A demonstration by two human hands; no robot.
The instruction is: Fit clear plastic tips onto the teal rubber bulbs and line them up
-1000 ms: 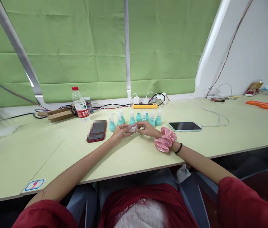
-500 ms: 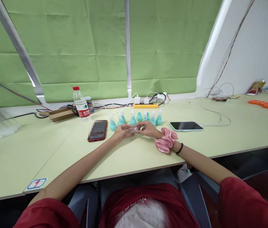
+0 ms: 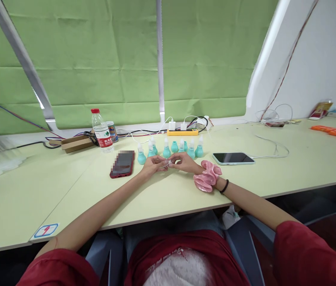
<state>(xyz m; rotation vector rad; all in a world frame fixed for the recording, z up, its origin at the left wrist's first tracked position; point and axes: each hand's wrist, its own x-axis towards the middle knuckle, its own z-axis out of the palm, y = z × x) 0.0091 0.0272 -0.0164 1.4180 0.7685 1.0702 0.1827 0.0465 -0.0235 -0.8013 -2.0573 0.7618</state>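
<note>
Both hands pinch a small clear piece in front of the teal bulbs

Against the view of a second ago, I find little altered. My camera has swung a touch, so everything on the counter (image 3: pixel 168 198) sits slightly further right in the frame. The small clear piece (image 3: pixel 168 162) looked whiter and more opaque then; now I see more of a see-through glint. Compared with half a second ago, the hands keep practically the same pose.

I have the piece at the centre of the frame, just in front of the teal bulbs (image 3: pixel 141 158). The left hand (image 3: pixel 154 166) grips it from the left with thumb and fingers, and the right hand (image 3: pixel 185 163) pinches it from the right, fingers curled. It is small, colourless and shiny, apparently soft-edged, mostly covered by fingertips. From here I cannot tell its full shape, or whether it is one part or two meeting.

Behind it I count nine bulbs standing upright; most carry clear, pointed tips, while two near the middle show bare necks.
</note>
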